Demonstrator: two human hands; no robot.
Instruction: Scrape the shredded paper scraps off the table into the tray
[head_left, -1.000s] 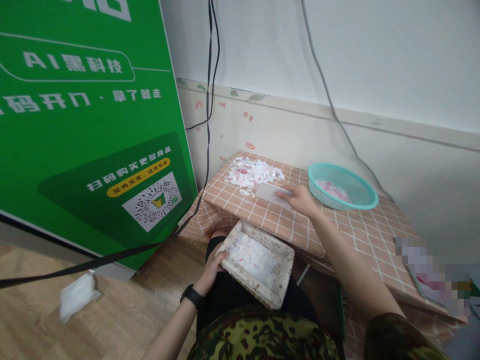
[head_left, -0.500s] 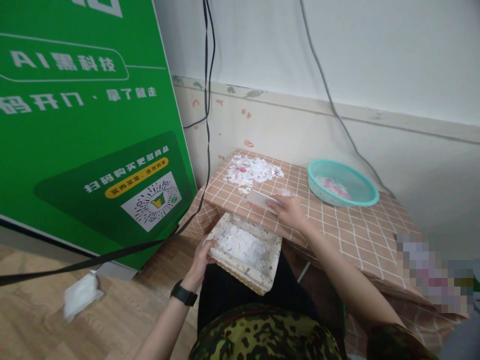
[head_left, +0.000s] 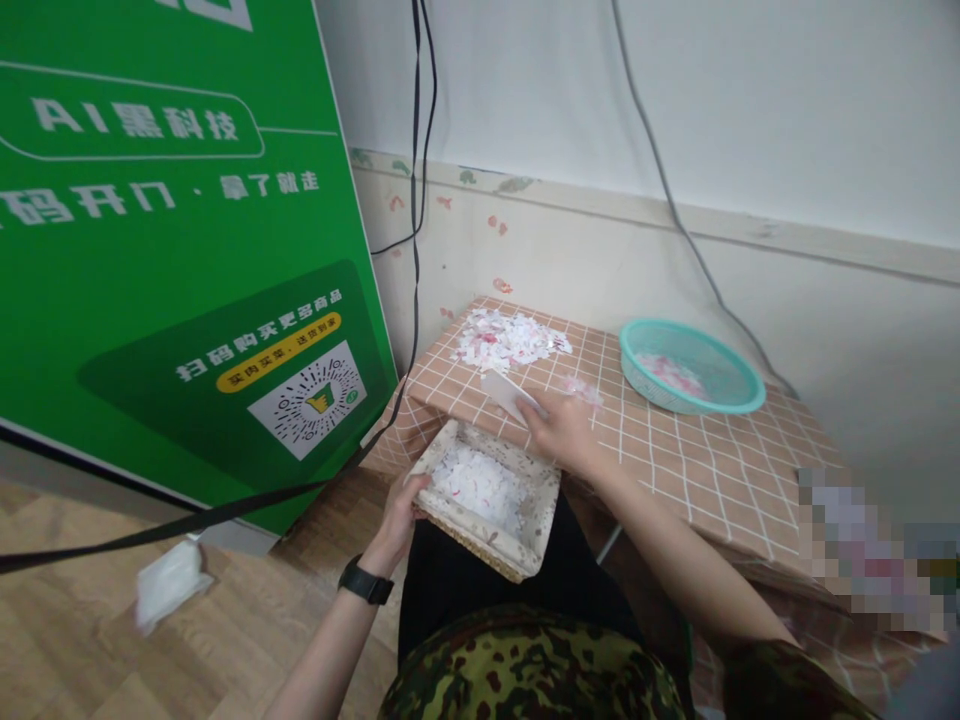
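Observation:
A cloth-lined basket (head_left: 536, 545) is tilted against the table's front edge, and my left hand (head_left: 401, 510) grips its left side. White paper scraps (head_left: 476, 485) with a few pink bits lie in it. My right hand (head_left: 566, 430) is closed on a flat white card (head_left: 506, 390), held low over the tabletop just beyond the basket's far rim. Past the card's far end lies a pile of white and pink paper scraps (head_left: 510, 340). A smaller pinkish clump of scraps (head_left: 581, 390) is just beyond my right hand.
A turquoise mesh basin (head_left: 724, 400) with pink and white scraps stands on the checked tablecloth (head_left: 675, 470) to the right. A green cabinet (head_left: 172, 240) fills the left side. A black cable (head_left: 417, 200) hangs before the wall; a white packet (head_left: 172, 580) lies on the floor.
My right hand and the card have shifted slightly left, the card turning to a steeper angle. My left hand still grips the basket. The view has shifted slightly.

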